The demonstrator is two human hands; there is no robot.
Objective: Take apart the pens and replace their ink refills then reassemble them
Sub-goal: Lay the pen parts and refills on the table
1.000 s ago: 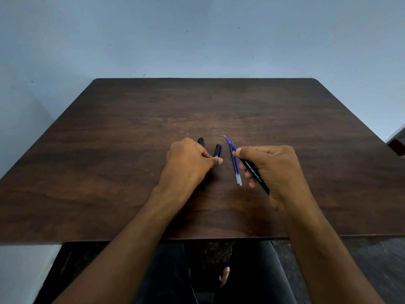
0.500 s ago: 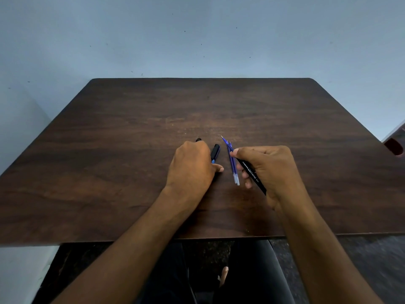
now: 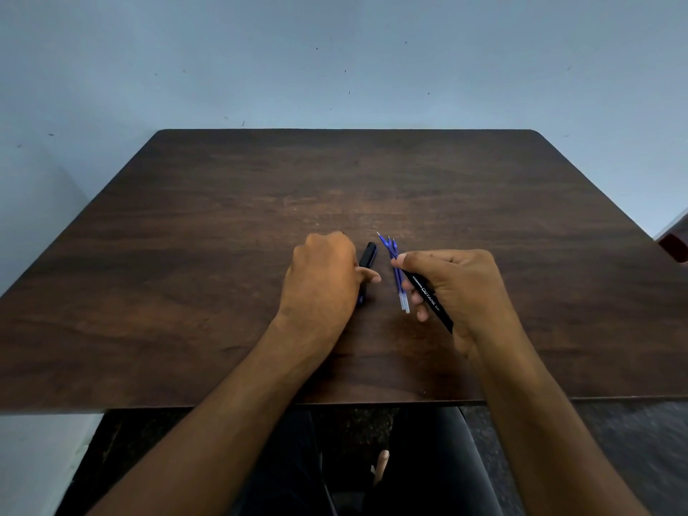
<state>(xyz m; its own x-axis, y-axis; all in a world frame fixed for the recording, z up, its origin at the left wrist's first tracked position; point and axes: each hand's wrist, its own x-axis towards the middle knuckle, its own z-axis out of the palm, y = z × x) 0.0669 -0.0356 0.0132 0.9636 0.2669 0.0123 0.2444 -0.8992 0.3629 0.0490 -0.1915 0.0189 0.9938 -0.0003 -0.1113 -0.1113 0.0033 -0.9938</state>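
The fingers (image 3: 411, 263) of the right hand (image 3: 458, 288) are clamped on a black pen barrel (image 3: 432, 299) that bears white lettering, thumb and forefinger pinching it near its upper end while the lower end slants down across the palm; it looks held this way to keep it ready for a refill. The fingers (image 3: 368, 274) of the left hand (image 3: 322, 281) are curled down over a second black pen (image 3: 366, 256) lying on the counter (image 3: 372, 173), thumb tip showing beside it; whether they actually grip it I cannot tell, since the knuckles hide the contact. A dark tip just shows beyond the knuckles, perhaps another pen. Between the two hands, just beside the right fingertips, a small bundle of blue refills (image 3: 396, 271) lies with its points fanned away from the person and its clear ends toward them, probably grouped there so either hand can reach one. The dark wood counter stands against a pale blue wall (image 3: 335, 61). In my judgement the task is at an early stage, with pens being sorted and opened.
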